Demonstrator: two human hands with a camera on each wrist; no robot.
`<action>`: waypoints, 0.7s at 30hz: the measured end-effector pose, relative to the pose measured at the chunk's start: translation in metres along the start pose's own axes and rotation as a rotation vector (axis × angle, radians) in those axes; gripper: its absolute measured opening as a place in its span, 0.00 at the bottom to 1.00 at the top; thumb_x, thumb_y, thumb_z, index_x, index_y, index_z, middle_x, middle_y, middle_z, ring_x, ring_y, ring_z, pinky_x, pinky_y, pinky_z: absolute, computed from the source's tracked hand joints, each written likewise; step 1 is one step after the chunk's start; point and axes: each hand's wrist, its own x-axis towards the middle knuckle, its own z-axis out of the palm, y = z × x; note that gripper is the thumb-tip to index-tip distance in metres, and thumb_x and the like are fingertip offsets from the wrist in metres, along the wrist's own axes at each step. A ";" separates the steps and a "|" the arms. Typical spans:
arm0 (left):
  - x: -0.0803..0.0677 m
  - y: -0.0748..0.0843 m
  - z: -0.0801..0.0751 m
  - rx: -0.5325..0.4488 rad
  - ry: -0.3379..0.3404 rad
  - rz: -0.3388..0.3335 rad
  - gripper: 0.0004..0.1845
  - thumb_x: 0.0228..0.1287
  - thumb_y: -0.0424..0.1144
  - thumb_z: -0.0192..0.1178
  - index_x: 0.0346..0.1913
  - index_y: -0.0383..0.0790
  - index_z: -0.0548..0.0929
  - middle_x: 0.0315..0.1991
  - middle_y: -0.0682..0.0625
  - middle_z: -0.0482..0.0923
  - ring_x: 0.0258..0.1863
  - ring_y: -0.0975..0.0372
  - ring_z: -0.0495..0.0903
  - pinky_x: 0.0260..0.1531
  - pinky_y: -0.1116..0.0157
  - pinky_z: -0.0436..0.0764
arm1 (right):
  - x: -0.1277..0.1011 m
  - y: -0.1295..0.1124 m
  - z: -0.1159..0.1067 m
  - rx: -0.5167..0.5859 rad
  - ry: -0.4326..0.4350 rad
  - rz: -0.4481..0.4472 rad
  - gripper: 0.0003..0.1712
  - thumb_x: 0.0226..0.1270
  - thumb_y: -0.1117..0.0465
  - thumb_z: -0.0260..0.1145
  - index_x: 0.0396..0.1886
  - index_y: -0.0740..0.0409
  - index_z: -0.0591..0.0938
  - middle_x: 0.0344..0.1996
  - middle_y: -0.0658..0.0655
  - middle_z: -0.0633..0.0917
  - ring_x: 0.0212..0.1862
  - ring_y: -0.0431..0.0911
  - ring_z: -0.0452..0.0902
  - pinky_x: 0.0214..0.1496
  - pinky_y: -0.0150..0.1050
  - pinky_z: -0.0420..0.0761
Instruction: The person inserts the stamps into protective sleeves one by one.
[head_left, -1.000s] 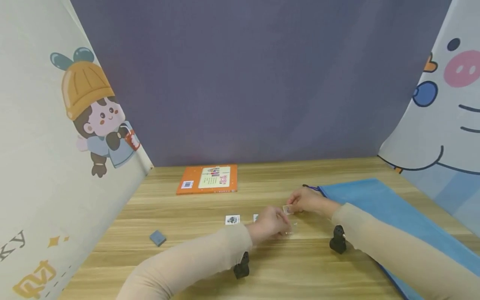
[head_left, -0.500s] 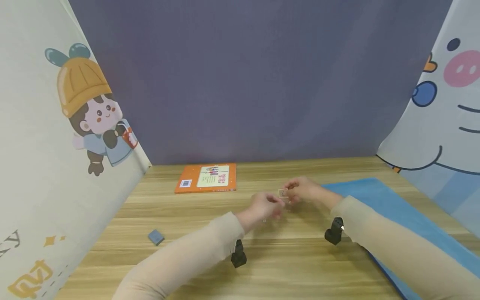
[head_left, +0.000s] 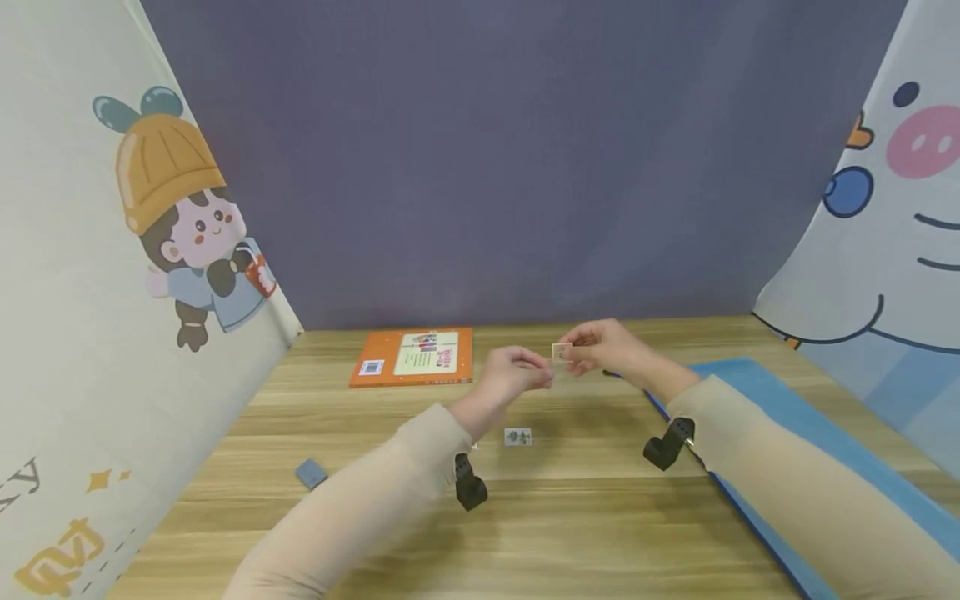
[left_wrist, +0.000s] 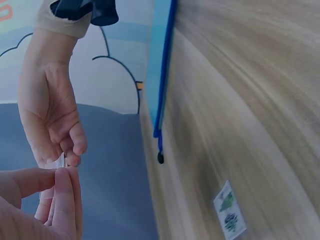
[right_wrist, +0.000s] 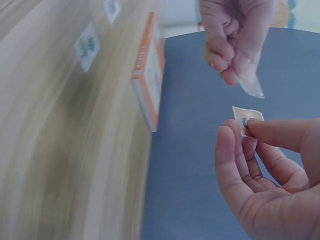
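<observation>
My right hand [head_left: 609, 350] pinches a small postage stamp [head_left: 561, 352] between thumb and fingers, raised above the table. In the right wrist view the stamp [right_wrist: 246, 121] has perforated edges and a dark motif partly under the thumb. Facing it, my left hand [head_left: 512, 377] pinches a small clear plastic sleeve [right_wrist: 254, 88] by one end; the sleeve and stamp look apart. Below the hands, a stamp with a green print [head_left: 518, 437] lies flat on the table. Another stamp [right_wrist: 112, 10] lies farther left, mostly hidden by my left wrist in the head view.
An orange book [head_left: 412, 358] lies at the back left of the wooden table [head_left: 570, 533]. A small grey-blue block [head_left: 311, 473] sits at the left. A blue cloth-like pouch [head_left: 810, 442] with dark edging and a cord covers the right side, under my right forearm.
Both hands have risen from near the table and moved away from me. The right hand has lifted the stamp with it. The green-print stamp on the table has come into view.
</observation>
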 end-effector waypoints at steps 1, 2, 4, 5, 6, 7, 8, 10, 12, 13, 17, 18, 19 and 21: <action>0.000 0.001 -0.002 0.011 0.005 -0.004 0.09 0.59 0.29 0.65 0.43 0.32 0.81 0.39 0.42 0.85 0.41 0.52 0.85 0.52 0.59 0.83 | 0.000 -0.002 0.000 -0.002 0.000 -0.007 0.20 0.69 0.61 0.64 0.53 0.70 0.77 0.45 0.66 0.83 0.41 0.50 0.84 0.48 0.45 0.87; -0.001 0.003 -0.004 0.026 0.009 -0.002 0.09 0.59 0.29 0.66 0.43 0.33 0.81 0.38 0.43 0.86 0.40 0.54 0.85 0.52 0.59 0.83 | 0.000 -0.003 0.000 -0.003 0.004 -0.010 0.20 0.68 0.60 0.65 0.53 0.69 0.77 0.45 0.66 0.84 0.41 0.50 0.84 0.49 0.45 0.86; 0.000 0.005 -0.006 0.043 0.020 0.010 0.11 0.57 0.29 0.67 0.43 0.33 0.82 0.38 0.44 0.86 0.38 0.57 0.85 0.53 0.59 0.82 | 0.000 -0.006 0.001 0.005 0.010 -0.009 0.19 0.68 0.60 0.65 0.52 0.68 0.78 0.45 0.64 0.84 0.40 0.49 0.84 0.49 0.45 0.86; 0.001 0.006 -0.008 0.059 0.024 0.019 0.11 0.57 0.29 0.67 0.43 0.34 0.82 0.38 0.44 0.86 0.37 0.59 0.84 0.52 0.60 0.83 | 0.000 -0.007 0.002 0.006 0.011 -0.009 0.19 0.67 0.59 0.66 0.52 0.68 0.78 0.45 0.64 0.84 0.40 0.48 0.85 0.49 0.45 0.86; 0.001 0.007 -0.009 0.069 0.028 0.028 0.11 0.56 0.29 0.67 0.43 0.34 0.83 0.38 0.45 0.86 0.37 0.60 0.84 0.52 0.60 0.83 | -0.001 -0.008 0.002 0.009 0.010 -0.012 0.19 0.68 0.59 0.65 0.52 0.68 0.78 0.45 0.63 0.84 0.40 0.47 0.85 0.49 0.44 0.86; 0.002 0.008 -0.010 0.076 0.029 0.035 0.11 0.56 0.30 0.67 0.44 0.35 0.84 0.39 0.45 0.86 0.38 0.60 0.84 0.52 0.60 0.83 | -0.001 -0.010 0.003 0.010 0.009 -0.016 0.19 0.68 0.59 0.65 0.52 0.68 0.78 0.46 0.63 0.84 0.40 0.47 0.85 0.49 0.43 0.86; 0.003 0.008 -0.011 0.085 0.032 0.042 0.11 0.57 0.30 0.68 0.44 0.35 0.84 0.40 0.45 0.86 0.39 0.60 0.84 0.53 0.60 0.82 | -0.001 -0.011 0.004 0.019 0.012 -0.012 0.19 0.68 0.59 0.65 0.52 0.67 0.78 0.45 0.63 0.84 0.40 0.47 0.84 0.49 0.43 0.86; 0.003 0.011 -0.013 0.102 0.034 0.045 0.11 0.58 0.32 0.68 0.44 0.38 0.86 0.42 0.47 0.86 0.41 0.60 0.84 0.55 0.58 0.81 | -0.002 -0.014 0.005 0.037 0.018 -0.013 0.19 0.68 0.59 0.65 0.52 0.67 0.78 0.45 0.63 0.84 0.40 0.48 0.84 0.49 0.43 0.86; 0.003 0.013 -0.016 0.111 0.029 0.043 0.11 0.59 0.34 0.67 0.45 0.39 0.86 0.44 0.48 0.86 0.43 0.59 0.83 0.58 0.56 0.79 | -0.003 -0.017 0.006 0.058 0.021 -0.018 0.20 0.68 0.58 0.65 0.53 0.68 0.78 0.43 0.62 0.84 0.40 0.48 0.84 0.50 0.43 0.86; 0.003 0.014 -0.017 0.115 0.028 0.045 0.11 0.59 0.34 0.67 0.46 0.39 0.86 0.44 0.48 0.86 0.44 0.59 0.83 0.59 0.55 0.78 | -0.003 -0.019 0.006 0.068 0.028 -0.015 0.19 0.68 0.58 0.65 0.52 0.67 0.78 0.42 0.61 0.85 0.40 0.48 0.84 0.51 0.43 0.86; 0.003 0.017 -0.022 0.088 0.034 0.061 0.11 0.61 0.35 0.66 0.46 0.35 0.85 0.46 0.44 0.85 0.42 0.59 0.84 0.59 0.55 0.78 | -0.003 -0.025 0.008 0.132 0.050 -0.017 0.19 0.67 0.61 0.65 0.52 0.69 0.77 0.36 0.55 0.85 0.39 0.47 0.84 0.53 0.45 0.85; 0.004 0.017 -0.023 0.073 0.040 0.068 0.12 0.61 0.35 0.66 0.46 0.34 0.85 0.46 0.43 0.85 0.41 0.59 0.84 0.58 0.56 0.79 | -0.003 -0.026 0.008 0.151 0.056 -0.017 0.18 0.67 0.62 0.65 0.52 0.70 0.76 0.35 0.53 0.85 0.39 0.47 0.84 0.54 0.46 0.85; 0.005 0.017 -0.024 0.059 0.049 0.073 0.11 0.62 0.35 0.66 0.46 0.34 0.85 0.46 0.41 0.85 0.40 0.60 0.85 0.57 0.57 0.80 | -0.002 -0.028 0.009 0.165 0.063 -0.015 0.18 0.67 0.63 0.65 0.52 0.70 0.76 0.34 0.52 0.85 0.38 0.46 0.84 0.54 0.46 0.85; 0.006 0.016 -0.025 0.029 0.061 0.077 0.11 0.62 0.36 0.66 0.45 0.33 0.85 0.46 0.39 0.84 0.37 0.61 0.85 0.56 0.59 0.81 | -0.002 -0.030 0.011 0.190 0.071 -0.017 0.17 0.68 0.64 0.64 0.52 0.70 0.76 0.34 0.52 0.85 0.38 0.45 0.84 0.54 0.47 0.84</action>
